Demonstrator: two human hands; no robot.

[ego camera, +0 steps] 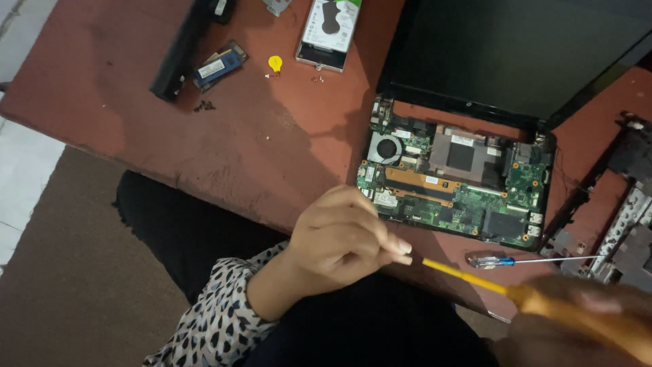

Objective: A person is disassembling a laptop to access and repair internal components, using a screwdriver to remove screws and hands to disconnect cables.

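My left hand (pixel 339 241) pinches the tip end of a yellow screwdriver (pixel 468 275) just in front of the opened laptop. My right hand (pixel 584 319), blurred at the lower right corner, grips the screwdriver's orange handle. The laptop's green motherboard (pixel 455 183) lies exposed with a round fan at its left, and the dark screen (pixel 516 47) is tilted back behind it. A second, blue-handled screwdriver (pixel 496 260) lies on the table near the laptop's front right corner.
On the reddish-brown table (pixel 224 143) lie a hard drive (pixel 329 30), a memory module (pixel 219 64), a long black battery (pixel 180 47), a yellow coin cell (pixel 275 63) and small screws. A removed laptop frame (pixel 611 217) sits at the right edge.
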